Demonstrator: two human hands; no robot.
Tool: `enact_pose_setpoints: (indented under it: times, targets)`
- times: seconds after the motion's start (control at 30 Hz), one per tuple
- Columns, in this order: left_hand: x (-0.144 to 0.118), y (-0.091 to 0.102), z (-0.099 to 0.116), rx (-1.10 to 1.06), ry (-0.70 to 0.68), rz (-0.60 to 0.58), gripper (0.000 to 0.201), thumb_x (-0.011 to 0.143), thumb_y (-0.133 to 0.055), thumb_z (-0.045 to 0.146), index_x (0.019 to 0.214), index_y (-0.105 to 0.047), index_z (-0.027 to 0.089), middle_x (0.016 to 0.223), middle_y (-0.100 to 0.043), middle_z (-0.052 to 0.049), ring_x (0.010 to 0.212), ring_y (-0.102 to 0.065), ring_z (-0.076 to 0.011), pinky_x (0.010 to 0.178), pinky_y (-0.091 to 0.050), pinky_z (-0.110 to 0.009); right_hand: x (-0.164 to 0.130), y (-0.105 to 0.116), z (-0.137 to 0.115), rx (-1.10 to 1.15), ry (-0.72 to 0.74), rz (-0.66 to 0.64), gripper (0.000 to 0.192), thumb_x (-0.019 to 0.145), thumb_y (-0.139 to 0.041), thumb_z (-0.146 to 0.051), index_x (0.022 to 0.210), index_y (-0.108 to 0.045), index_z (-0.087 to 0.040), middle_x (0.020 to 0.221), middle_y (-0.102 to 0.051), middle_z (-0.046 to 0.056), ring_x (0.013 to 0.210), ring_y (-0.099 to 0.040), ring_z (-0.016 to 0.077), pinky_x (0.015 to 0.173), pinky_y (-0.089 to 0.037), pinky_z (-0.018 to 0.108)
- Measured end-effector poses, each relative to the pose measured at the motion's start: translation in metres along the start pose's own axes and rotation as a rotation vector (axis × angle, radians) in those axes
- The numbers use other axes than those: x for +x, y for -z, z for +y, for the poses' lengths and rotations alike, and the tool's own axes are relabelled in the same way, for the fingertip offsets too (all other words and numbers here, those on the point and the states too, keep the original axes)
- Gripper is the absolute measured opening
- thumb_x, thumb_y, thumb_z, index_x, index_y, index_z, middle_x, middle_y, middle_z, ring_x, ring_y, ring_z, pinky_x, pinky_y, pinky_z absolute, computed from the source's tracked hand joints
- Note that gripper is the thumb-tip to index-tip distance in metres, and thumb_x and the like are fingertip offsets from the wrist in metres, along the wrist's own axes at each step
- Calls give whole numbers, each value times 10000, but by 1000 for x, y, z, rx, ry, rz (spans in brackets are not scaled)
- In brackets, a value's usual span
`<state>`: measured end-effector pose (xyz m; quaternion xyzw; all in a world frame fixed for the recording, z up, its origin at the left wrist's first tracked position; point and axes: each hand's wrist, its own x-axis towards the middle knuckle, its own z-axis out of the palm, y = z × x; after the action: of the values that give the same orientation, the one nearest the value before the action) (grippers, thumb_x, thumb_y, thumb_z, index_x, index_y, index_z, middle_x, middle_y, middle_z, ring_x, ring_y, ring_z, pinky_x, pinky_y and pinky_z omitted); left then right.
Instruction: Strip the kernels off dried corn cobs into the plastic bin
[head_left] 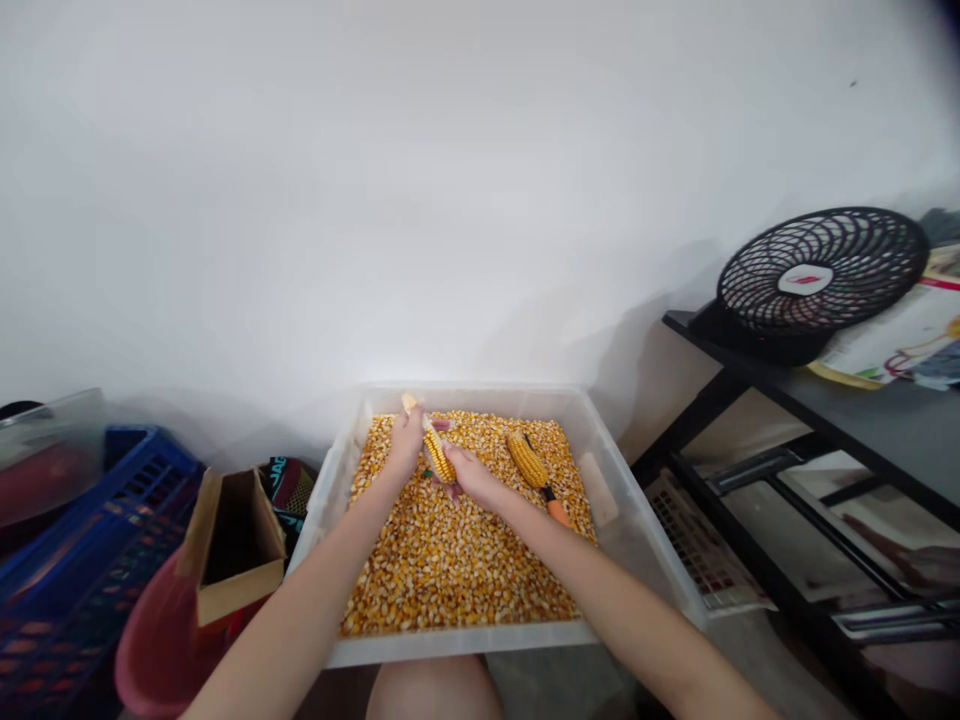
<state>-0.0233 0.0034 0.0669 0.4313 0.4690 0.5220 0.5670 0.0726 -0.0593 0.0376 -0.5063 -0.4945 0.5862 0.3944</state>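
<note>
A partly shelled corn cob (436, 452) is held between both my hands over the bin. My left hand (407, 437) is closed round its upper, pale end, where bare cob shows. At the lower end, still covered in yellow kernels, the fingers of my right hand (466, 472) press on it. Loose corn kernels (465, 560) fill much of the translucent plastic bin (637, 520) below. To the right of my hands another corn cob (526, 460), full of kernels, lies on them. Beside it rests a tool with an orange handle (557, 511) and a dark upper part.
On the left stand an open cardboard box (238, 545), a pink basin (154, 635) and a blue plastic crate (97, 560). A black fan (821, 275) sits on a dark rack (750, 370) at the right. Behind the bin rises a white wall (450, 200).
</note>
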Motion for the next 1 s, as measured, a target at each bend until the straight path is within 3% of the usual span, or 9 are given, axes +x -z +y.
enact_pose_setpoints:
  times: [0.23,0.5,0.63,0.77,0.9,1.0]
  targets:
    - [7,6,5,-38,43,-42,346,736,-423,389,738,-613,100,589,-653,-132,661,-643,-275,601,-491,-352,-3,2,-5,-28,85,-27,380,786,-442,-566,861,-471,-194,592,-519,-39,351,-365,61,327,-374,214]
    - [-1,1,5,-30,34,-14,294,733,-448,381,758,-575,118,562,-647,-110,616,-642,-257,565,-490,-335,-3,-6,4,-73,134,92,510,815,-247,-634,811,-491,-186,524,-473,-28,319,-354,78,300,-312,217]
    - [0,0,-2,-42,25,8,259,721,-454,352,794,-552,124,543,-639,-82,579,-637,-235,533,-485,-314,2,-8,6,-56,54,156,530,830,-213,-618,751,-502,-180,497,-464,-17,326,-352,89,314,-314,227]
    - [4,1,-7,-63,25,14,286,730,-431,390,754,-545,128,558,-642,-84,540,-625,-223,506,-478,-305,3,-4,-2,99,-77,168,499,871,-177,-538,763,-502,-175,485,-467,-16,340,-363,90,364,-376,239]
    - [11,5,-8,-77,37,65,318,739,-407,412,700,-557,134,564,-641,-95,529,-618,-217,495,-474,-300,-1,3,-8,107,-24,53,444,830,-303,-573,1001,-505,-216,694,-564,13,468,-508,116,408,-428,246]
    - [15,8,-8,-120,65,85,322,743,-397,402,709,-562,127,556,-635,-95,543,-621,-212,525,-484,-302,0,6,-4,-24,89,51,392,780,-456,-537,1041,-500,-247,871,-557,26,636,-549,129,432,-433,214]
